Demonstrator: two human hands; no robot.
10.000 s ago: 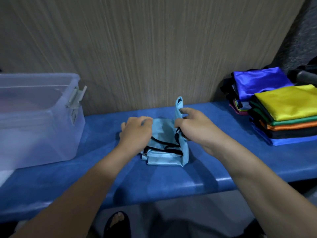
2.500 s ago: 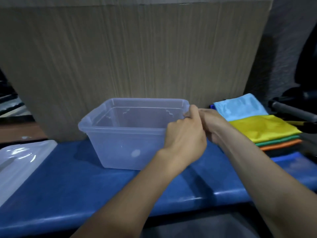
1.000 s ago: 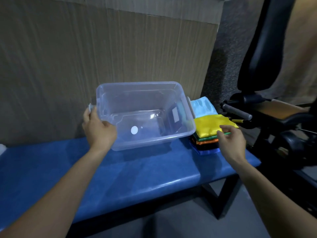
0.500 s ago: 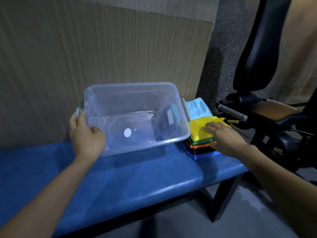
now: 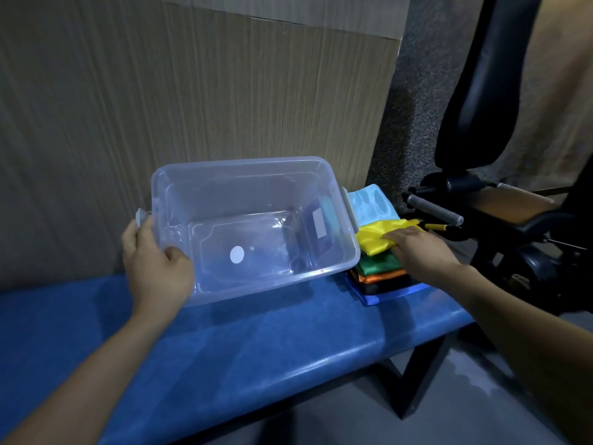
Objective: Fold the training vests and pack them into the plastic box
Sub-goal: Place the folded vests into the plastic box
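A clear plastic box [image 5: 333,268] stands tilted toward me on the blue bench [image 5: 256,345], with nothing inside. My left hand [image 5: 154,264] grips its left end, thumb over the rim. To the right of the box lies a stack of folded vests: yellow [image 5: 375,239] on top, then green [image 5: 378,263], orange [image 5: 382,277], black and blue. A light blue folded vest [image 5: 372,203] lies behind the stack. My right hand [image 5: 417,248] grips the bunched yellow vest at its right side.
A wood-grain panel [image 5: 192,97] rises right behind the bench. To the right stand a black padded gym seat [image 5: 481,91] and a bar with a grey handle [image 5: 433,208]. The bench ends just past the vest stack; grey floor lies below.
My right hand went from resting flat on the yellow vest to gripping it, and the cloth has bunched up. The left hand still holds the tilted box.
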